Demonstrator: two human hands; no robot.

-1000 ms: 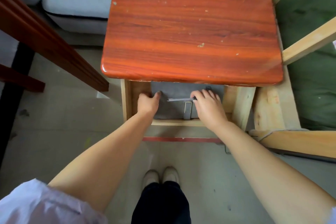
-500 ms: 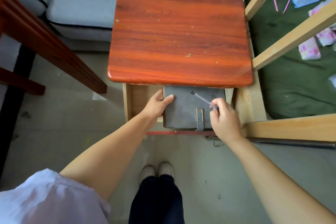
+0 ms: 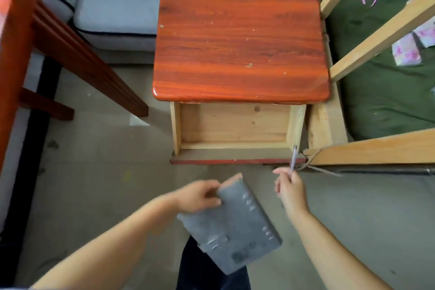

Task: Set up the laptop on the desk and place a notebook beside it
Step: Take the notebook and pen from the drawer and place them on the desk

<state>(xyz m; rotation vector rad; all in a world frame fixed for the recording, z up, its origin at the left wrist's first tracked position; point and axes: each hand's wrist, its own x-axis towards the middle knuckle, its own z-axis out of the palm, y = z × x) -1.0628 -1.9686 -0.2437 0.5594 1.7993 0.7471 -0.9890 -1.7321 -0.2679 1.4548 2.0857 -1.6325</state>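
Both bare arms extended forward, left hand [image 3: 199, 196] gripping closed, right hand [image 3: 290, 189] pinched shut, fingers up

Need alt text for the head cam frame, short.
Seen from above, the left hand holds a grey notebook and the right hand a pen, in front of an open, empty wooden drawer under a bare red-brown desk.

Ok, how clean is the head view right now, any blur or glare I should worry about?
Head view: motion blur smears the left hand and the grey notebook; the right hand and its pen are slightly soft. The red desk top and open drawer read sharp. Mild sheen along the desk's front edge, no harsh shadows; wide-angle bending shows at the frame edges.
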